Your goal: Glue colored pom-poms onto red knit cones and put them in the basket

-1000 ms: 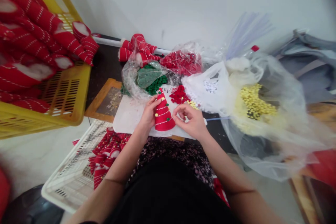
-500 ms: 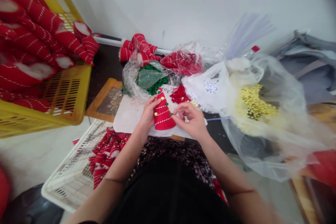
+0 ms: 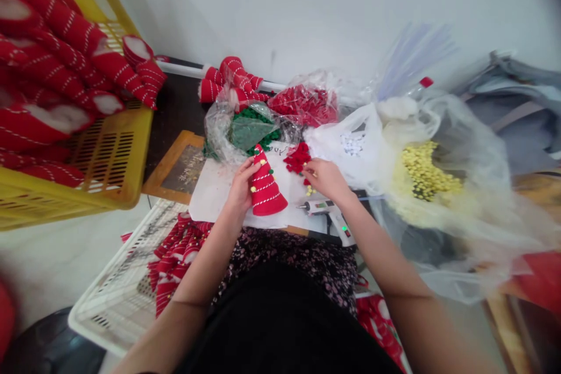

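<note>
My left hand (image 3: pixel 242 184) is closed on the left edge of a red felt cone (image 3: pixel 267 196) with white dashed stripes, its tip pointing away from me. Small yellow and green pom-poms dot the upper part of the cone. To the right, my right hand (image 3: pixel 325 179) is pinched beside a small heap of red pom-poms (image 3: pixel 296 158). A green pom-pom (image 3: pixel 301 173) shows at its fingertips, partly hidden. A few yellow pom-poms (image 3: pixel 310 190) lie just below those fingers. A white glue gun (image 3: pixel 319 207) with a green light rests under my right wrist, nozzle toward the cone.
White paper (image 3: pixel 210 190) covers the work area. Behind it sit bags of green pom-poms (image 3: pixel 249 128), red pom-poms (image 3: pixel 307 105) and white pieces (image 3: pixel 353 143); yellow ones (image 3: pixel 432 172) are at right. A yellow crate (image 3: pixel 127 187) and a white basket (image 3: pixel 94 304) hold red cones at left.
My right hand has drawn back from the cone's right edge to the red heap, uncovering the glue gun. My left hand and the cone have shifted slightly left.
</note>
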Demonstrator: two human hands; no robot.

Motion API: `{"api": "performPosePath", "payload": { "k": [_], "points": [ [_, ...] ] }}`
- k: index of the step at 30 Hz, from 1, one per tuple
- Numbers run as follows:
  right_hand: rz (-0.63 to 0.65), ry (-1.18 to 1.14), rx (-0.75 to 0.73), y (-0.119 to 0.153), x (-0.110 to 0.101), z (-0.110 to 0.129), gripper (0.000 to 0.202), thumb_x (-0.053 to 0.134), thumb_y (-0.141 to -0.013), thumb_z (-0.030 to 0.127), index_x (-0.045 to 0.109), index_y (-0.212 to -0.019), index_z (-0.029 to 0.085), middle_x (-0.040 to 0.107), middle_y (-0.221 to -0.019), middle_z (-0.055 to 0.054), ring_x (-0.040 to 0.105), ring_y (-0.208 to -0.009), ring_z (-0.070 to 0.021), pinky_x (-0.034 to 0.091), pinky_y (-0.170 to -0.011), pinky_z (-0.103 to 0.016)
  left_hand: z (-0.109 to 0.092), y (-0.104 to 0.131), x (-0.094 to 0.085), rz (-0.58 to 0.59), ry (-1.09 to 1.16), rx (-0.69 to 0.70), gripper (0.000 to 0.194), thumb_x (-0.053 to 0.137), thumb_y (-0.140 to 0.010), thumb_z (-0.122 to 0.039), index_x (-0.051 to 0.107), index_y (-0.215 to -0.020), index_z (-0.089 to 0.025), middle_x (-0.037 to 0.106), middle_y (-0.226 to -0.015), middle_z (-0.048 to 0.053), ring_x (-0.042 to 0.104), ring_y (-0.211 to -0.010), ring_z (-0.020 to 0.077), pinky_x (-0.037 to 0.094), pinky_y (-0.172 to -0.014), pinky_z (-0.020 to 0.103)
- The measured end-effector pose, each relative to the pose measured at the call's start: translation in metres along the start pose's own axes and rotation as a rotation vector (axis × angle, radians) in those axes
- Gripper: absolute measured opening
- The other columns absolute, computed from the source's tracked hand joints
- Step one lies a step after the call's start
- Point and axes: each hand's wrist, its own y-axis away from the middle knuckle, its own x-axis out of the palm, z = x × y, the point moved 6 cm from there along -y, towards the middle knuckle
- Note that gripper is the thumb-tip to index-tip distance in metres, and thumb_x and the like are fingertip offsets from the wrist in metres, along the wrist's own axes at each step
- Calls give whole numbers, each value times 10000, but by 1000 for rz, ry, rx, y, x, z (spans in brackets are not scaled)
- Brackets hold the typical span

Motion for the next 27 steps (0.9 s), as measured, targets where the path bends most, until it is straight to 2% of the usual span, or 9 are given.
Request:
{"api": "performPosePath", "payload": {
  "k": [3,6,10,13,16,18,20,24,27],
  "points": [
    [68,56,-6,-12,8,1,191,645,-896,52,783,-963,166,804,-970,-123,727,-909,-255,474,-772,-306,0,1,1,-3,-4,-2,464,941,-549,-237,684,-933,-210,754,-783,-23,693,-645,162,564,-679,293],
    [141,54,-22,-18,18,3,168,672,-850,30,772,-880,162,804,-919,-122,725,-892,-262,464,-755,-309,2,1,2,14,-12,-5,455,937,-567,-241,696,-952,-210,757,-795,-19,699,-661,170,564,-699,304],
    [126,-9,-48,-19,24,3,199,652,-832,2,776,-865,153,803,-930,-132,730,-907,-258,482,-787,-320,4,0,3,22,-12,-13,460,936,-571,-238,692,-961,-209,759,-818,-13,707,-688,177,564,-733,318],
    [102,-77,-45,-13,22,0,236,636,-817,0,785,-906,160,800,-885,-89,728,-831,-213,508,-774,-307,5,-1,4,35,-10,-20,470,938,-570,-239,681,-962,-212,759,-822,-19,708,-692,171,565,-744,316],
    [27,-415,-10,-3,13,-2,140,680,-871,166,783,-965,164,778,-813,-46,688,-687,-166,528,-665,-288,7,0,6,51,-10,-22,474,937,-569,-243,682,-968,-214,752,-803,-29,695,-672,159,560,-726,306],
    [-24,-756,13,6,7,1,181,740,-869,322,782,-959,171,767,-782,-37,663,-632,-155,529,-607,-287,7,0,8,55,-8,-23,475,935,-561,-238,688,-966,-213,750,-797,-29,685,-659,156,556,-712,303],
    [-51,-991,24,13,4,8,245,810,-818,404,784,-924,185,773,-788,-39,670,-637,-154,545,-610,-292,7,0,9,43,-7,-20,465,931,-564,-237,690,-961,-215,752,-802,-25,686,-667,162,553,-713,309],
    [-91,-1175,48,23,4,25,291,896,-736,447,788,-868,211,786,-810,-34,702,-690,-162,586,-667,-307,9,-2,12,31,-12,-9,454,931,-583,-250,685,-964,-225,754,-825,-25,707,-713,174,556,-751,317],
    [-95,-1153,47,30,7,37,308,902,-737,477,802,-863,214,755,-754,-22,674,-664,-163,568,-634,-301,9,-3,15,39,-5,-2,457,933,-578,-251,675,-955,-225,751,-824,-31,705,-707,166,558,-761,313]
  ]
}}
